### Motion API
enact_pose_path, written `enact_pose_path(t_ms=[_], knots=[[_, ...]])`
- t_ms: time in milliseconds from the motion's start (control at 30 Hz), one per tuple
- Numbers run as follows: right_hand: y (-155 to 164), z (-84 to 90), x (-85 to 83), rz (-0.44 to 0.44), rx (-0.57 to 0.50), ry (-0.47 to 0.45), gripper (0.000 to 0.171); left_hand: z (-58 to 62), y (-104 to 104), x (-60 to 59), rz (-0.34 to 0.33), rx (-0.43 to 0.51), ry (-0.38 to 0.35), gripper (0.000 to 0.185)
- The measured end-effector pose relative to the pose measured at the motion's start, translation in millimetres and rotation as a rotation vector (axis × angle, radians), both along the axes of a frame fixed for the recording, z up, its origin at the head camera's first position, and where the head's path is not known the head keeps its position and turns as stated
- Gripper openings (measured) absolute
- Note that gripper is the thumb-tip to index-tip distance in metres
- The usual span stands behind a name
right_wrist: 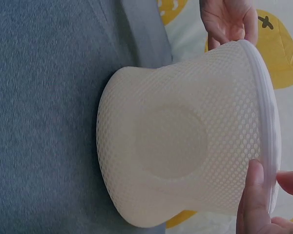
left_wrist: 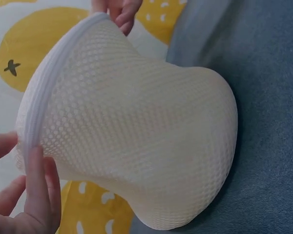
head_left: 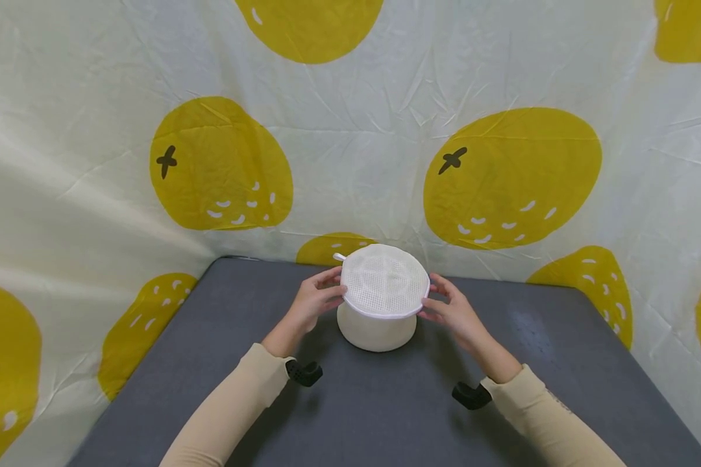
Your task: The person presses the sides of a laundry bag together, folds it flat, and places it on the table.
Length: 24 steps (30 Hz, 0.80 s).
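Note:
A white mesh laundry bag (head_left: 385, 279) stands on the table, its round lid tilted toward me and a small loop at the lid's upper left. Fingers and thumb of my left hand (head_left: 315, 295) pinch the rim on the left side. On the opposite side my right hand (head_left: 452, 311) pinches the rim too. From the left wrist, the honeycomb mesh wall (left_wrist: 136, 117) narrows at the waist and bulges near the base. A zipper band (right_wrist: 268, 117) runs along the rim in the right wrist view, and a faint round shape shows through the mesh.
The dark grey table (head_left: 374, 415) reaches back to a white cloth backdrop (head_left: 350, 175) printed with yellow fruit shapes. Black wrist devices (head_left: 472, 395) hang beneath both beige sleeves (head_left: 239, 402).

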State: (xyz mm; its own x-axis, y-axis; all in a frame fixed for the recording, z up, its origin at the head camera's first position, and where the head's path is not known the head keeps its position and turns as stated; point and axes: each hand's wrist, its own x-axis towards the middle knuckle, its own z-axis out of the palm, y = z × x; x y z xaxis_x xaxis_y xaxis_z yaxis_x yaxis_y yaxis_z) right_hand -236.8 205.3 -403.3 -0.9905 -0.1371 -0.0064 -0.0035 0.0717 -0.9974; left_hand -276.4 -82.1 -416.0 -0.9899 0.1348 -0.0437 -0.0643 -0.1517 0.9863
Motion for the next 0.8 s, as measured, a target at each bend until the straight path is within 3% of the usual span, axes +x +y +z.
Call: enact_pose_path(t_ms=[267, 800], knots=[[-2.6, 1.0, -2.2, 0.018, -0.011, -0.028, 0.072, 1.8, -2.2, -2.4, -0.069, -0.028, -0.017, 0.064], [-4.3, -1.3, -3.3, 0.025, -0.015, -0.039, 0.069, -0.8, -6.5, -5.6, -0.099, -0.071, -0.015, 0.066]])
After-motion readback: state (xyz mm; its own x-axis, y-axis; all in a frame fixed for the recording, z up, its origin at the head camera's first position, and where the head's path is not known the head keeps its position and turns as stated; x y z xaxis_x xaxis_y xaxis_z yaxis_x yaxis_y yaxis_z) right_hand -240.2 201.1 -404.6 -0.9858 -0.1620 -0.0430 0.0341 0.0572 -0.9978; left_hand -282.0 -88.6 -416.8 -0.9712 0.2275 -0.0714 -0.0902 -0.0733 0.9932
